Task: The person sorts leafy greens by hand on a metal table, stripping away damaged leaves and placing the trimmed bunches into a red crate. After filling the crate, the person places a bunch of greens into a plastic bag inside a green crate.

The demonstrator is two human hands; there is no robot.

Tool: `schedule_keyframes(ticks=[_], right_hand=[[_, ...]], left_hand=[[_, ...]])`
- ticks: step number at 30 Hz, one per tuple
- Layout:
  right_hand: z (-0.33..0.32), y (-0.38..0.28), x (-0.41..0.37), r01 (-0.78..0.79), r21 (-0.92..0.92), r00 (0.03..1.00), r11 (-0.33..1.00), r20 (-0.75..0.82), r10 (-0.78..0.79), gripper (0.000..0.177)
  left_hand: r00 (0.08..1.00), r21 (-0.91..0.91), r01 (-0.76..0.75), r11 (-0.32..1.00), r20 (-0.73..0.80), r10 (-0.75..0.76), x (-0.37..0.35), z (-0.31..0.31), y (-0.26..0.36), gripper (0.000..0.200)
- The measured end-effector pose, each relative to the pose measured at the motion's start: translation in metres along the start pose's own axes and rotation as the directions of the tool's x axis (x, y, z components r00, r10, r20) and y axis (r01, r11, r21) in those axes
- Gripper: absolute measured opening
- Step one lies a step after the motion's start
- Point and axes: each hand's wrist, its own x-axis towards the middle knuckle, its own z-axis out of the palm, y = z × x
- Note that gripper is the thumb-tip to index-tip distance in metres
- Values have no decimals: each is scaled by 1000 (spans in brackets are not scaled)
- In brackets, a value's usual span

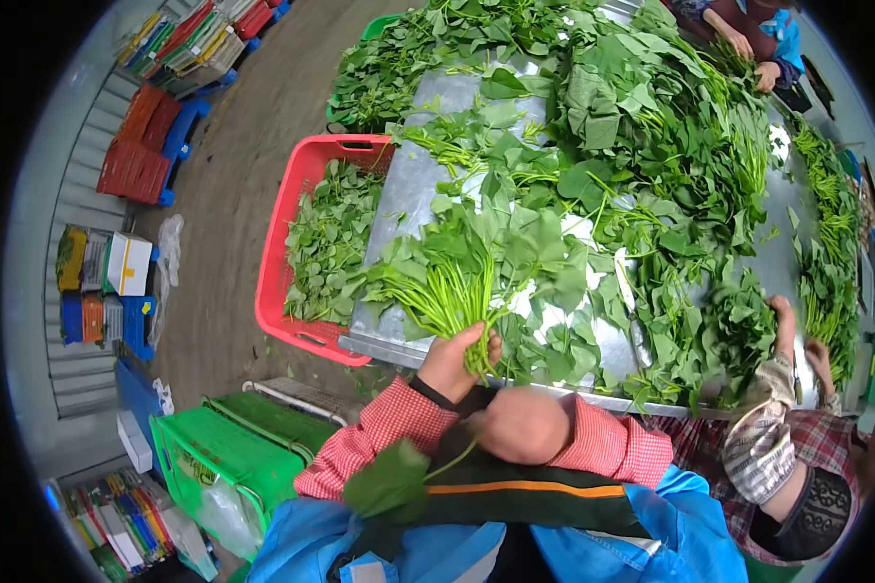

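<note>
My left hand is closed round the lower stems of a bunch of leafy greens, held upright over the table's near edge with the leaves fanning away from me. Close to my body, my right hand is curled and blurred by motion. A single leaf hangs to its left, its long stalk running up to the fingers. On the metal table lie loose leaves and heaps of greens. A knife with a white handle rests among them, to the right of the bunch.
A red crate of leaves stands against the table's left side. Lower left is a green crate. Stacked red crates line the wall. A co-worker's hand is at the right; another person's hands work at the far end.
</note>
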Motion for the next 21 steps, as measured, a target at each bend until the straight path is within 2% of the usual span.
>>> schedule_keyframes(ticks=[2, 3, 4, 6, 8, 9, 12, 13, 16, 17, 18, 19, 20, 21], right_hand=[[3, 14, -19, -273, 169, 935, 947, -187, 302, 6], [2, 24, -27, -473, 274, 842, 837, -140, 522, 15], [0, 37, -35, -644, 364, 701, 672, -69, 710, 25], [9, 63, -53, -852, 473, 316, 224, 125, 941, 45], [42, 72, -63, -909, 258, 379, 327, 190, 905, 47], [42, 69, -48, -909, 256, 384, 330, 203, 901, 47], [69, 87, -40, -902, 324, 382, 285, 293, 876, 47], [75, 91, -39, -898, 357, 379, 258, 328, 865, 47], [72, 93, -33, -702, 712, 447, 9, 430, 785, 47], [78, 91, -38, -752, 633, 477, 182, 332, 814, 49], [76, 82, -36, -832, 496, 455, 249, 351, 819, 49], [64, 67, -22, -859, 409, 463, 307, 368, 806, 50], [55, 53, -10, -877, 319, 466, 359, 387, 795, 53], [55, 52, -6, -758, 323, 647, 567, 258, 718, 55]], left_hand=[[997, 38, 49, 998, 66, -51, 1, -9, 3, 23], [995, 59, 45, 997, 82, -50, 0, -9, 4, 25], [994, 82, 44, 996, 96, -51, -2, -10, 5, 27], [988, 113, 89, 990, 118, -103, -2, -17, 3, 32], [976, 70, 140, 988, 159, -150, -5, -15, 4, 33], [961, -25, 188, 982, 211, -179, -4, -17, 4, 35], [932, -42, 258, 965, 274, -237, 8, -32, 5, 33], [955, 12, 224, 975, 199, -222, 7, -30, 5, 27], [993, 368, 14, 930, 102, -56, -12, -14, 15, 22], [985, 437, -91, 895, 172, 16, -9, -23, 12, 24], [943, 623, -331, 708, 245, 226, -12, -21, 9, 27], [848, 744, -512, 429, 357, 391, -16, -17, 4, 29], [715, 786, -612, 95, 497, 492, -22, -12, 1, 32], [615, 813, -561, -155, 535, 579, -29, -2, 4, 47]])
